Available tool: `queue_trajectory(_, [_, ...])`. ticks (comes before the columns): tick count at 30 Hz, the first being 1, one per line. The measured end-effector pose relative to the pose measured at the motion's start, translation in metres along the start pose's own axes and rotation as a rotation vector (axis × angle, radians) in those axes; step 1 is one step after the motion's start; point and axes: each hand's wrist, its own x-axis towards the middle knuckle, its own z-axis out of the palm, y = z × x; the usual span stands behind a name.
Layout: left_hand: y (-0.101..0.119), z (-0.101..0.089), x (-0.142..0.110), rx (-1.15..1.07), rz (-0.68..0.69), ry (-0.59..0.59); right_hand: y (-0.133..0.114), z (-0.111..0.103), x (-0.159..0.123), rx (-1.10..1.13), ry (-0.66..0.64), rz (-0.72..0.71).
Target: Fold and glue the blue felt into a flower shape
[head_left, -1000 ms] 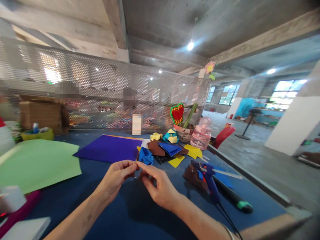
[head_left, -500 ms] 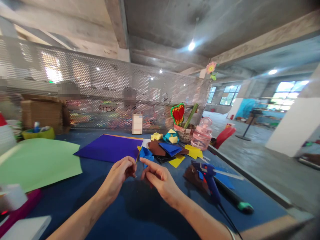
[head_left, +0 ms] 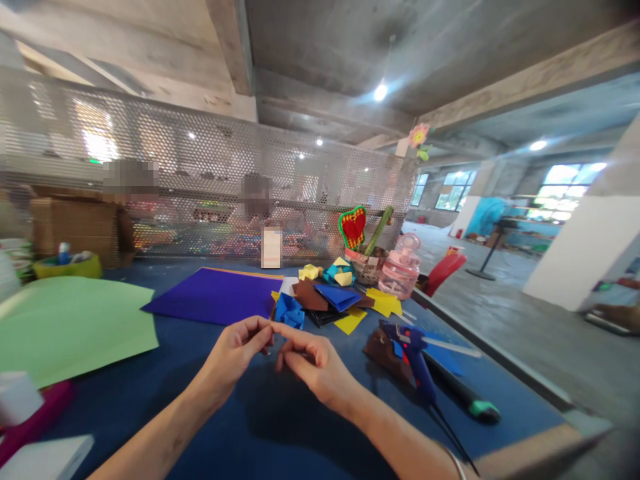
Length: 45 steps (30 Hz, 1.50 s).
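the left forearm (head_left: 173,423) and right forearm (head_left: 393,427) angle inward from the near side; the left hand (head_left: 243,348) curls inward, while the right hand (head_left: 320,365) extends its index finger (head_left: 296,337) leftward to the left fingertips (head_left: 269,337).

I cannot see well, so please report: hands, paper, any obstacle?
Left hand, right hand: seemingly touching, grip unclear. Folded blue paper: just beyond them. Glue gun: to the right, clear of hands.

Inside of left hand (head_left: 244,348) mostly hidden
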Motion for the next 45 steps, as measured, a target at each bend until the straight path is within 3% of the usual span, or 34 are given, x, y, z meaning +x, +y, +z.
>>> queue_trajectory(10, [-0.002,-0.002,0.003,0.179,-0.005,0.007,0.009,-0.001,0.001,0.121,-0.006,-0.003])
queue_trajectory(17, [-0.002,-0.001,0.002,0.258,-0.044,0.076,0.012,-0.005,0.003,0.139,0.149,-0.03])
queue_trajectory(21, [0.009,0.003,-0.003,0.178,0.032,0.068,0.012,-0.005,0.003,0.091,0.149,-0.027])
queue_trajectory(29, [0.014,0.01,-0.008,0.098,0.091,-0.108,0.013,-0.005,0.005,0.076,0.134,0.004])
queue_trajectory(37, [0.008,0.005,-0.004,0.165,0.154,-0.081,0.019,-0.005,0.006,0.068,0.132,0.02])
queue_trajectory(45, [0.011,0.007,-0.013,0.461,0.323,0.033,0.022,-0.006,0.008,-0.009,0.177,0.015])
